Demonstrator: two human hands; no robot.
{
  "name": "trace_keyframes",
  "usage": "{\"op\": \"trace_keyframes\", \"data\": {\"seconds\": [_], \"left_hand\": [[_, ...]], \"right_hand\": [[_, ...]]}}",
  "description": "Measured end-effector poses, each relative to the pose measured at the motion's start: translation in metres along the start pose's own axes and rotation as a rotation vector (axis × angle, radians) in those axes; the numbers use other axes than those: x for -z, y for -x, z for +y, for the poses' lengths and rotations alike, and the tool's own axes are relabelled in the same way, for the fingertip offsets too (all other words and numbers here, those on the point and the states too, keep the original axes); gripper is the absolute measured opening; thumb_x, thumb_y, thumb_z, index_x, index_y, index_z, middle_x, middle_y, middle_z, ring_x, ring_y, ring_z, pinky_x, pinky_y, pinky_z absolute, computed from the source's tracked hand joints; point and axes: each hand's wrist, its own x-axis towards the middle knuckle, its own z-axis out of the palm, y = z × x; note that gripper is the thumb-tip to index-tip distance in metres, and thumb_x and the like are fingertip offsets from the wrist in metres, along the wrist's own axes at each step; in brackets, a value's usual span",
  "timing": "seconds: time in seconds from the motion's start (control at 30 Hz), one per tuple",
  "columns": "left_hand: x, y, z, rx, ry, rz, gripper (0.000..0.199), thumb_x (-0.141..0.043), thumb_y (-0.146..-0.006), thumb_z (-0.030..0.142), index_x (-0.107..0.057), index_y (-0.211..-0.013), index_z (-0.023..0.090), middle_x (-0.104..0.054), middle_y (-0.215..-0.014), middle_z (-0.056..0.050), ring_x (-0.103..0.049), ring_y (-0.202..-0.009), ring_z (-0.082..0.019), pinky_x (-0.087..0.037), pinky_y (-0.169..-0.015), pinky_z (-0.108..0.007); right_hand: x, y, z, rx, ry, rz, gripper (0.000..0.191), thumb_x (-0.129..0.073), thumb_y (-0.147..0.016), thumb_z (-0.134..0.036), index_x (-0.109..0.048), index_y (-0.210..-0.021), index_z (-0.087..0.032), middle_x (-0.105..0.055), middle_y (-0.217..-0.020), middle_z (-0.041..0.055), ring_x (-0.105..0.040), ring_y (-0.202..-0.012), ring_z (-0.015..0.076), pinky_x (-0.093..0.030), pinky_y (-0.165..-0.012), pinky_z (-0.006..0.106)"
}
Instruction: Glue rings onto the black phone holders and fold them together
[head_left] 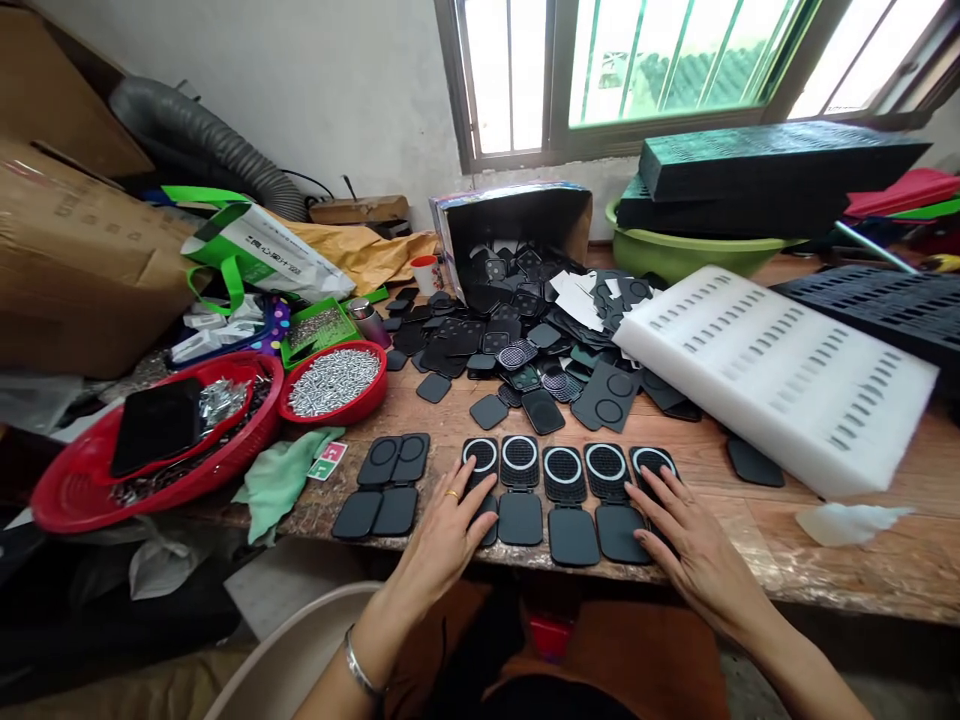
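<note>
1. From afar I see the left hand (444, 515) and right hand (686, 545), fingers wide, gripping nothing, on both ends of a row of black flip pieces (573, 536), maybe keeping it straight
2. It sits by the front edge of the table (776, 545)
3. Bare wood shows to its right; a black pile (457, 340) crowds behind
</note>
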Motion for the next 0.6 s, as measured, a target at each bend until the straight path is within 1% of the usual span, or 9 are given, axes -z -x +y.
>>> {"op": "trace_keyframes", "data": {"seconds": [0.1, 0.2, 0.27, 0.37, 0.47, 0.6], "left_hand": [[0.002, -0.001, 0.002, -0.022, -0.016, 0.010, 0.041, -0.045, -0.095, 0.034, -0.049, -0.135, 0.026, -0.033, -0.152, -0.009, -0.023, -0.142, -0.029, -0.030, -0.112, -0.052], [0.005, -0.008, 0.012, -0.068, -0.035, 0.048, 0.040, -0.047, -0.094, 0.033, -0.051, -0.134, 0.024, -0.035, -0.151, -0.009, -0.023, -0.142, -0.029, -0.029, -0.112, -0.052], [0.006, -0.015, 0.021, -0.112, -0.049, 0.042, 0.044, -0.049, -0.093, 0.032, -0.047, -0.137, 0.025, -0.034, -0.151, -0.009, -0.022, -0.142, -0.029, -0.028, -0.113, -0.054], [0.002, -0.023, 0.030, -0.157, -0.058, 0.015, 0.048, -0.051, -0.092, 0.035, -0.043, -0.139, 0.027, -0.035, -0.151, -0.008, -0.025, -0.141, -0.029, -0.026, -0.113, -0.055], [-0.005, -0.022, 0.032, -0.183, -0.056, 0.015, 0.049, -0.052, -0.092, 0.037, -0.043, -0.139, 0.028, -0.035, -0.151, -0.007, -0.028, -0.140, -0.028, -0.028, -0.113, -0.053], [-0.014, -0.015, 0.025, -0.198, -0.070, 0.019, 0.052, -0.054, -0.091, 0.035, -0.042, -0.140, 0.028, -0.035, -0.151, -0.008, -0.029, -0.140, -0.030, -0.032, -0.110, -0.053]], "right_hand": [[-0.001, 0.000, 0.000, 0.015, 0.024, -0.008, 0.054, -0.045, -0.094, -0.040, -0.032, -0.146, -0.029, -0.025, -0.155, 0.0022, -0.020, -0.142, 0.0305, -0.031, -0.111, 0.054], [-0.001, -0.001, -0.002, 0.015, 0.032, -0.012, 0.056, -0.046, -0.094, -0.041, -0.032, -0.146, -0.028, -0.026, -0.154, 0.0026, -0.021, -0.142, 0.0308, -0.031, -0.111, 0.055], [0.000, -0.002, -0.002, 0.007, 0.026, -0.012, 0.060, -0.046, -0.094, -0.040, -0.026, -0.148, -0.026, -0.026, -0.154, 0.0043, -0.021, -0.142, 0.0301, -0.031, -0.111, 0.054], [0.000, -0.002, -0.003, -0.026, 0.007, 0.004, 0.069, -0.046, -0.093, -0.040, -0.013, -0.152, -0.022, -0.025, -0.154, 0.0080, -0.022, -0.141, 0.0292, -0.031, -0.112, 0.053], [0.001, -0.002, -0.003, -0.021, 0.006, -0.001, 0.071, -0.047, -0.093, -0.038, -0.010, -0.152, -0.024, -0.025, -0.154, 0.0078, -0.022, -0.141, 0.0287, -0.031, -0.112, 0.053], [0.004, -0.002, -0.006, -0.021, 0.009, -0.030, 0.070, -0.049, -0.093, -0.036, -0.011, -0.152, -0.025, -0.027, -0.154, 0.0075, -0.022, -0.141, 0.0285, -0.031, -0.112, 0.053]]}}
